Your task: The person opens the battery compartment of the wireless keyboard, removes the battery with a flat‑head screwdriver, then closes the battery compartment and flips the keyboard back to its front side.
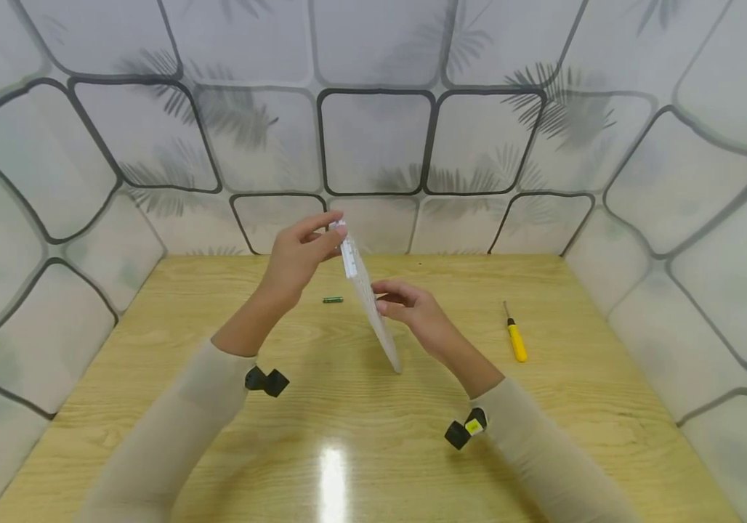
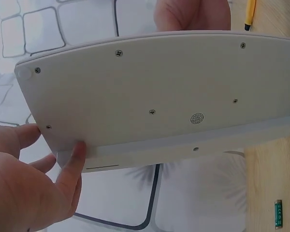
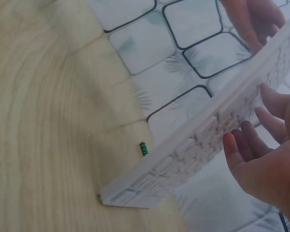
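A white keyboard (image 1: 373, 309) is held up on end, tilted, above the wooden table. My left hand (image 1: 296, 254) grips its upper end, thumb on one face and fingers on the other. The left wrist view shows the keyboard's back (image 2: 150, 87), with several screws and a round sticker. On the key side, my right hand (image 1: 416, 312) rests its fingertips against the keys (image 3: 174, 169), fingers loosely bent and not wrapped round it. Whether the keyboard's lower corner touches the table cannot be made out.
A small green battery (image 1: 332, 299) lies on the table (image 1: 269, 436) beyond the keyboard. To the right lies a screwdriver (image 1: 516, 340) with a yellow handle. A patterned wall covering (image 1: 373, 145) surrounds the table at the back and sides.
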`<state>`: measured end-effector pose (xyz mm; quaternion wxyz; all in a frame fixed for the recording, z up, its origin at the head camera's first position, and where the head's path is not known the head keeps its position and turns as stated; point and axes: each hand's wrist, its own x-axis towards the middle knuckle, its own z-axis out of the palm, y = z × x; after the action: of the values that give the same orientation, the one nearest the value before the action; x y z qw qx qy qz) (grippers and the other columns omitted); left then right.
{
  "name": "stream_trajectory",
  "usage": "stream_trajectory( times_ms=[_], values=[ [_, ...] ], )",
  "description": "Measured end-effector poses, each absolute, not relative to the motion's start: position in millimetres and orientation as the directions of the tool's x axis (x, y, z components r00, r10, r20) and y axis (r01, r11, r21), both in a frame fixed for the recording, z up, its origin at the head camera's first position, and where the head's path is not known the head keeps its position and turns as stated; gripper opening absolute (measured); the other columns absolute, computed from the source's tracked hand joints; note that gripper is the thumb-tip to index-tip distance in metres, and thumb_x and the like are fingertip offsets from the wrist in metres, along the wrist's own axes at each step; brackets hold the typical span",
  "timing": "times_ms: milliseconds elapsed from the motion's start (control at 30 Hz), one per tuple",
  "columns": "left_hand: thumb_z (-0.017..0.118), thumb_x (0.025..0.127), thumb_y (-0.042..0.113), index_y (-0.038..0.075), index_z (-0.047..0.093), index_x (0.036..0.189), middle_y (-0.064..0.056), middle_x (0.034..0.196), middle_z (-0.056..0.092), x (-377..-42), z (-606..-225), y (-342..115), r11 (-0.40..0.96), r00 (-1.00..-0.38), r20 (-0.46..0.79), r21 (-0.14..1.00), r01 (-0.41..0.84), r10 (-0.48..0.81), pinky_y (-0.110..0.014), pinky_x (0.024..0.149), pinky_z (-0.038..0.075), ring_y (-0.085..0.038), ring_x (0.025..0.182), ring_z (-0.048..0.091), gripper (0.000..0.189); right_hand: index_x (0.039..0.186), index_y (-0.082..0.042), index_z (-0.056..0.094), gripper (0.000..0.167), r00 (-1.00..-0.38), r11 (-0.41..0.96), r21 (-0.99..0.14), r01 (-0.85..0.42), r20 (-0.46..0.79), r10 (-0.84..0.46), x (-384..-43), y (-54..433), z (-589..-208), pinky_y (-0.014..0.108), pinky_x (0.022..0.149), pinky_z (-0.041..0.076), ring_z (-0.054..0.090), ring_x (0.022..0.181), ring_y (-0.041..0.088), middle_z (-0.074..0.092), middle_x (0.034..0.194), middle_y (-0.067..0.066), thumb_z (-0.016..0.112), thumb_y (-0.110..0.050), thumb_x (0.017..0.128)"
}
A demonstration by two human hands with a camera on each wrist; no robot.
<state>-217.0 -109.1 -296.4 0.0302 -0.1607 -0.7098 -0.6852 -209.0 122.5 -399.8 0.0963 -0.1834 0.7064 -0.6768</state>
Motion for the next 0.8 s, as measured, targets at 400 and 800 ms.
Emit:
stream_trajectory(
  times_ms=[400,800],
  values=[
    [0.066,0.098,0.021,0.003,0.054,0.144,-0.003,0.115,0.064,-206.9,-308.3,-150.0,-0.021,-0.973,0.180,0.984,0.179,0.142,-0.025,0.093,0.055,-0.011,0.102,0.066,0.050,0.135,-0.010,0.063,0.038,-0.942,0.237,-0.967,-0.095,0.010,-0.335,-204.9,116.2,-434.6,0.034,0.098,0.052,0.059,0.122,0.024,0.063,0.135,0.008,0.068,-0.020,0.098],
    [0.059,0.102,0.021,-0.002,0.046,0.148,-0.018,0.146,0.048,-193.8,-334.9,-187.6,0.022,-0.994,0.078,0.997,0.080,0.072,-0.019,0.094,0.052,-0.011,0.119,0.058,0.053,0.139,-0.010,0.059,0.054,-0.969,0.495,-0.869,0.002,-0.124,-0.215,-199.7,128.1,-456.1,0.038,0.090,0.056,0.060,0.119,0.026,0.062,0.136,0.008,0.072,-0.036,0.094]
  ],
)
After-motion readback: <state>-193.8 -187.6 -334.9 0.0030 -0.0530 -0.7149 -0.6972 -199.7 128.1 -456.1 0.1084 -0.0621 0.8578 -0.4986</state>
